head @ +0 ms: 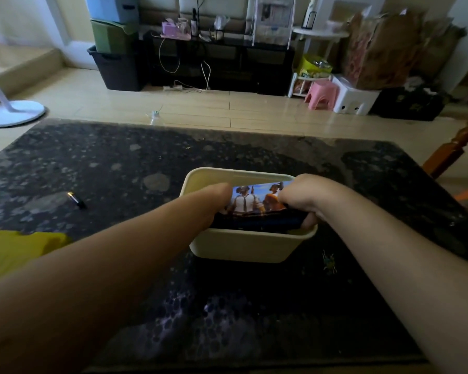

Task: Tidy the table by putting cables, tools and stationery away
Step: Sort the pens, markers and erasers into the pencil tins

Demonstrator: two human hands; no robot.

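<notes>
Between the left hand [212, 203] and the right hand [303, 198], the picture case [254, 205] is gripped at both ends, half inside the cream tub [243, 247]. It should be kept level and pushed down slowly.

Fingers of left hand [214, 203] hidden behind printed mat [257, 201] inside cream tub [243, 249]; grip unreadable. Tub contents under mat obscured. Lower left: yellow object [16, 247] cut by frame edge. Left: black gold-tipped item [76, 199] too small to identify.
</notes>
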